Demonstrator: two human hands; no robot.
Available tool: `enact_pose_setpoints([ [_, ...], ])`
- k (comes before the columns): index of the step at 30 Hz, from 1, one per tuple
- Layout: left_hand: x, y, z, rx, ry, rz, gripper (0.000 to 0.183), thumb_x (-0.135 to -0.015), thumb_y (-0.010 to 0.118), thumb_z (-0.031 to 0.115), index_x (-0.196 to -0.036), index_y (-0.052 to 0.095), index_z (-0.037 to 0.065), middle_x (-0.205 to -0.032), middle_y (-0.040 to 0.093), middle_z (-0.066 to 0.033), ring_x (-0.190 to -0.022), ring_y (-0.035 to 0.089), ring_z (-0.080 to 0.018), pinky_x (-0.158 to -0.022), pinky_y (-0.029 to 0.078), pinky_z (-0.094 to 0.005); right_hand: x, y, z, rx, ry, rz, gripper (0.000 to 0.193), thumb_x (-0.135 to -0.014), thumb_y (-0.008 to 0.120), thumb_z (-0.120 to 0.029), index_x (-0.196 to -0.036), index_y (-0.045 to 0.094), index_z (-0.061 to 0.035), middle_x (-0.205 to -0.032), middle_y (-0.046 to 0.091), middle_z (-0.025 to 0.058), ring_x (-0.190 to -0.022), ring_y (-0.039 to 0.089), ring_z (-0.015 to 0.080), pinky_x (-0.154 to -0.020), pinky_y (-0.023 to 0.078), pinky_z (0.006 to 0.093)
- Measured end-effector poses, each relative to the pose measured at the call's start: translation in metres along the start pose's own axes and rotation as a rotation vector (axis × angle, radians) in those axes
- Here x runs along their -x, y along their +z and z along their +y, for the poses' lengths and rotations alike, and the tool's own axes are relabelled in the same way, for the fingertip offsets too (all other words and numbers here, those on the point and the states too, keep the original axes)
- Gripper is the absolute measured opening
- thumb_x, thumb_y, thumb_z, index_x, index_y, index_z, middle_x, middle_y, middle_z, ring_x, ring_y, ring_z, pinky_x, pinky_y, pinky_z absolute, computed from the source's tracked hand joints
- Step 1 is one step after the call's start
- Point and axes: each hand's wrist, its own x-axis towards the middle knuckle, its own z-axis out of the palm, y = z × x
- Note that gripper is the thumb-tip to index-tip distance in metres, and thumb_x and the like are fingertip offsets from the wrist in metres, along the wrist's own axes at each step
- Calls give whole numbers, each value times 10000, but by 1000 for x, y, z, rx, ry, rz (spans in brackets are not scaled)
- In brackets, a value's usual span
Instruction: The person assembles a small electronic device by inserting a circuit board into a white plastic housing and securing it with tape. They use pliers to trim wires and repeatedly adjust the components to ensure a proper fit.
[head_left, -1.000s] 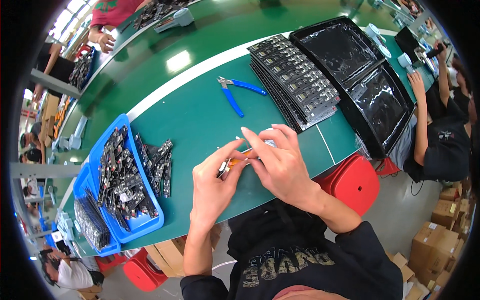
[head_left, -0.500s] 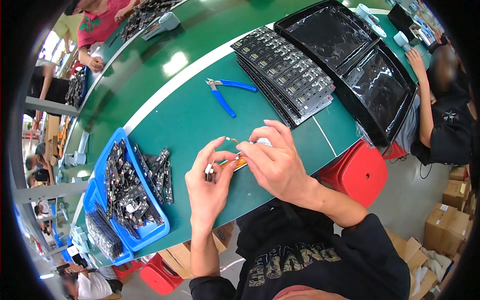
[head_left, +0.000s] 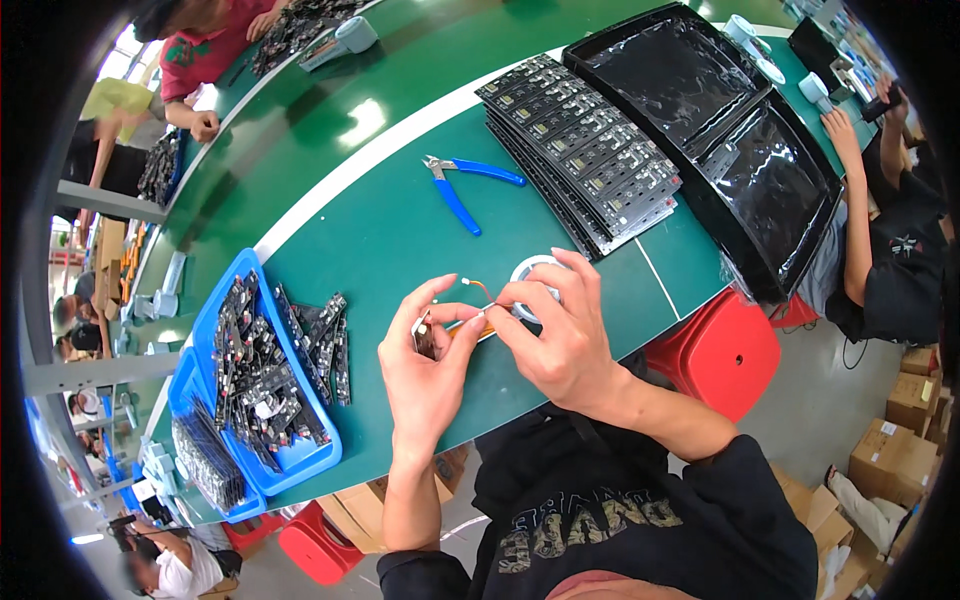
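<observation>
My left hand [head_left: 425, 385] is closed around a small circuit board [head_left: 426, 337], seen nearly edge-on between the fingers. Its thumb and index finger come close to my right hand's fingertips. My right hand [head_left: 560, 335] pinches a thin coloured wire lead [head_left: 478, 287], whose small white connector [head_left: 466, 281] sticks up above the fingers. An orange-yellow strip [head_left: 487, 331] shows between the two hands; what it belongs to is hidden. Behind my right fingers a round white object [head_left: 522, 270] is partly covered. Blue-handled side cutters [head_left: 456, 198] lie spread on the green table ahead.
Stacked black circuit panels [head_left: 590, 150] stand beside a black plastic-lined tray [head_left: 770, 180]. At left, blue bins [head_left: 325, 462] hold many small boards, with more boards [head_left: 335, 330] piled alongside. Red stools [head_left: 720, 355] stand at the table edge. Other people work around the tables.
The whole view has shifted slightly. My left hand has turned the small board a little, and my right fingers have shifted along the wire. More of the round white object shows now.
</observation>
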Motion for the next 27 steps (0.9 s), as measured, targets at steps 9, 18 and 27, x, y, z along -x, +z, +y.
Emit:
enact_pose_setpoints([
  [9,11,-6,-3,-5,74,50,432,-1046,586,48,-1438,407,23,-1087,615,-44,-738,481,-29,-533,374,-196,0,2,-8,-38,143,-42,165,-818,735,-69,-975,698,-36,-1265,596,120,-1231,516,324,-1122,325,623],
  [18,10,-12,3,-242,183,-72,229,-1006,625,-4,-1230,674,7,-1012,590,-51,-741,567,-73,-492,484,-208,-6,-9,-12,-165,244,-99,156,-830,729,-68,-975,682,-35,-1387,540,200,-1329,467,401,-1132,289,631],
  [27,8,-6,0,-194,252,36,274,-912,723,-46,-1182,743,0,-983,723,-131,-795,702,-184,-639,546,-299,-7,-13,-13,-207,286,-145,104,-848,723,-68,-935,684,-27,-1434,507,240,-1376,423,437,-1137,277,634],
])
